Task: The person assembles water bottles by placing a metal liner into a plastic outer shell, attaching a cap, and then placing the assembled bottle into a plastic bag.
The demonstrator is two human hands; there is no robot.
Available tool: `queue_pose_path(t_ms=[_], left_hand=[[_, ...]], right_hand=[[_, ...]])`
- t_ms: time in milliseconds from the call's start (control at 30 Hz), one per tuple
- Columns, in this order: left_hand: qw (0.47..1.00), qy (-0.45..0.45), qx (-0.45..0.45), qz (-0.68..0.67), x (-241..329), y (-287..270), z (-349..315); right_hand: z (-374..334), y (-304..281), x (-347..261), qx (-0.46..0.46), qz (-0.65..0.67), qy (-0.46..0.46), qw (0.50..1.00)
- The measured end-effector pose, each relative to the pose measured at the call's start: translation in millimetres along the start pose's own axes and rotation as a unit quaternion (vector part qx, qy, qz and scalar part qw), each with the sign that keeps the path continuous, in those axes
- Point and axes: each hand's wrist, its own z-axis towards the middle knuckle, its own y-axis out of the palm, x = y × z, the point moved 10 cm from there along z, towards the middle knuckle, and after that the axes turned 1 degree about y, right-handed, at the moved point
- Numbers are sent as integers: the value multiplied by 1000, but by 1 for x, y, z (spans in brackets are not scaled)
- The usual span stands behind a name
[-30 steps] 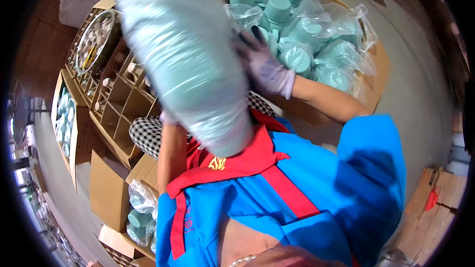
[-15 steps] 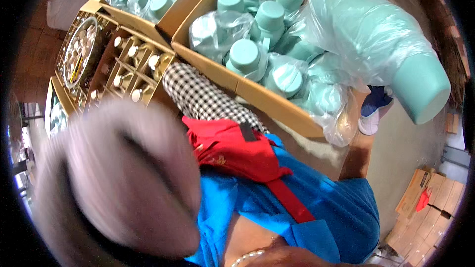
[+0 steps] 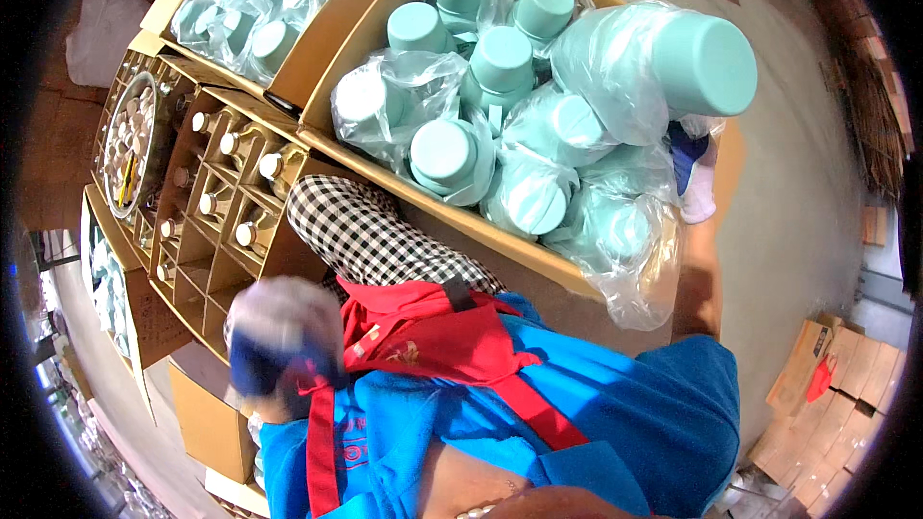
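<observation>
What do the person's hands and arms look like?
The left hand and right hand wear pale, greyish-lilac gloves with dark blue areas; the left one is blurry. The bright blue sleeves are short, so the forearms are bare.

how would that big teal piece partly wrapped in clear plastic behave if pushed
The big teal piece is probably stiff: its bare end shows a smooth, undented rim. Its curved sides suggest it could roll if laid down. The loose, wrinkled clear plastic around part of it may slide or bunch under a grip.
</observation>
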Motion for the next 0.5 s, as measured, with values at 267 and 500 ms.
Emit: queue_pose_path(t_ms=[267, 500], left_hand=[[810, -367, 447, -95, -209, -107, -145], [866, -193, 429, -171, -194, -100, -195]], right_hand=[[50, 70, 240, 16, 502, 355, 789], [70, 114, -61, -41, -82, -117, 989]])
